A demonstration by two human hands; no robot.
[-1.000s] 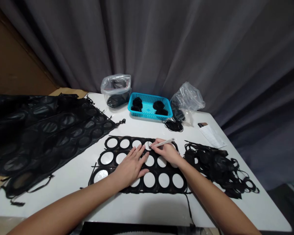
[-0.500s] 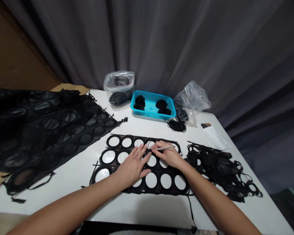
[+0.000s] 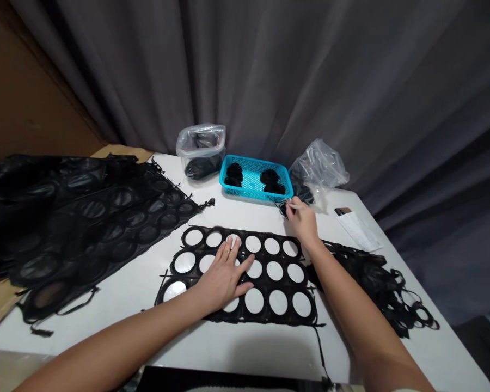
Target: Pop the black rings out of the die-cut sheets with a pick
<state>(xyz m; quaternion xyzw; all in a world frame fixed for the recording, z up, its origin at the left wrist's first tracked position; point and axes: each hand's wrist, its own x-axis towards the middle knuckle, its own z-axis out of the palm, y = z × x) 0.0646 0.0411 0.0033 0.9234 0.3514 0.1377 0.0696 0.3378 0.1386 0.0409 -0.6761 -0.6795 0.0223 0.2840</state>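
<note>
A black sheet (image 3: 245, 256) with rows of round holes lies flat on the white table. My left hand (image 3: 222, 277) rests palm down on its middle, fingers spread, covering some holes. Beyond the sheet's back right corner, my right hand (image 3: 302, 222) pinches a slim white pointed tool (image 3: 296, 206). That hand is over a small heap of thin black rings (image 3: 283, 209), which it mostly hides. Whether the tool's tip has a ring on it is too small to tell.
Behind stands a blue basket (image 3: 253, 195) with black bundles, between two clear plastic bags (image 3: 200, 142) (image 3: 320, 166). Black holed sheets (image 3: 122, 218) spread at left. Tangled black scraps (image 3: 371, 288) lie at right, near a white paper (image 3: 359, 230) and a phone (image 3: 343, 210).
My right hand has moved from the sheet's back row, where a thin ring was at the tool's tip, away to the ring heap. My left hand has stayed on the sheet.
</note>
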